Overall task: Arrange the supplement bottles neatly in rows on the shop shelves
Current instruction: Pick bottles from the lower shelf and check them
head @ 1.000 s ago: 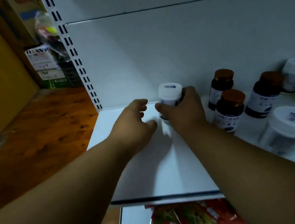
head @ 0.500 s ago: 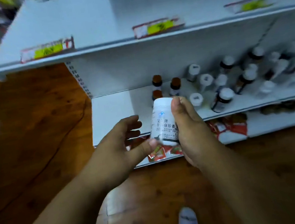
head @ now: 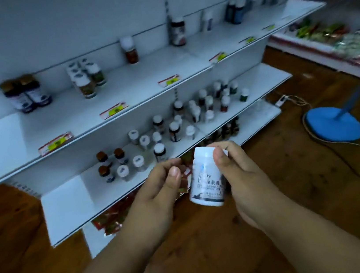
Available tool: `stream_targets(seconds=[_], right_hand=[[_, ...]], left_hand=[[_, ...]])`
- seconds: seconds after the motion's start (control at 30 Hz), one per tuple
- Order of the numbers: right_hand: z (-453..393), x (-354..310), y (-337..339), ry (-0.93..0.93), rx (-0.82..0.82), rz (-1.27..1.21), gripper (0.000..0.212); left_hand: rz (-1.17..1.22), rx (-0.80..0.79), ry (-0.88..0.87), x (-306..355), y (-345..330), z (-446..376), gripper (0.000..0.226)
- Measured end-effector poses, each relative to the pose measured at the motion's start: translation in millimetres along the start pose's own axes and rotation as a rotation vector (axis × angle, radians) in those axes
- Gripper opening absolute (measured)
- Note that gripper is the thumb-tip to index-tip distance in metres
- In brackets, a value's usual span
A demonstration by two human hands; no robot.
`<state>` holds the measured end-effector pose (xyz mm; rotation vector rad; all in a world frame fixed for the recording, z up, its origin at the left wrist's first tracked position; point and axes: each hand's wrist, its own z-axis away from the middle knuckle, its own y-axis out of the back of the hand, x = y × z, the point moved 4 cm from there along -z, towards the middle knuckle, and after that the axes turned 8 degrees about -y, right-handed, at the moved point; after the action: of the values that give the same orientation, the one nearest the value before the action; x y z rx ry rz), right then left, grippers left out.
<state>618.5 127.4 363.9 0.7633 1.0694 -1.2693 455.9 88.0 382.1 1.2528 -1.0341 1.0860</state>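
Observation:
My right hand (head: pixel 237 170) grips a white supplement bottle (head: pixel 205 179) with dark print, held upright in front of the shelves, thumb on its front. My left hand (head: pixel 158 188) hovers just left of the bottle, fingers loosely curled, apart from it and holding nothing. Several mixed bottles stand scattered on the lower shelf (head: pixel 73 209), among them brown-capped ones (head: pixel 102 157) and white-capped ones (head: pixel 159 150). On the upper shelf (head: pixel 56 121) stand two dark bottles (head: pixel 26 93), a cluster of white-capped bottles (head: pixel 85 78) and single bottles further right.
Red packets (head: pixel 110 220) lie on the bottom shelf under the lower one. A blue fan base (head: pixel 334 124) with cables sits on the wooden floor at right. Another rack with green and red packets (head: pixel 333 33) stands at the far right.
My head and hands have pulled back from the lower shelf. The white bottle came off the shelf in my right hand and is now held up in front of me; the view swung right.

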Motion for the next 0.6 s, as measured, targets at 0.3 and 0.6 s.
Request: stream_targets(seconds=[0.3, 0.6], right_hand=[[-21.2, -92.2, 211.6, 0.026, 0.124, -0.007, 0.041], [-131.6, -166.3, 336.1, 0.128, 0.233, 0.007, 0.052]], left_hand=[[0.024, -0.180, -0.124, 85.7, -187.2, -111.6, 0.052], [-0.041, -0.305, -0.196, 115.1, -279.5, -280.3, 0.054]])
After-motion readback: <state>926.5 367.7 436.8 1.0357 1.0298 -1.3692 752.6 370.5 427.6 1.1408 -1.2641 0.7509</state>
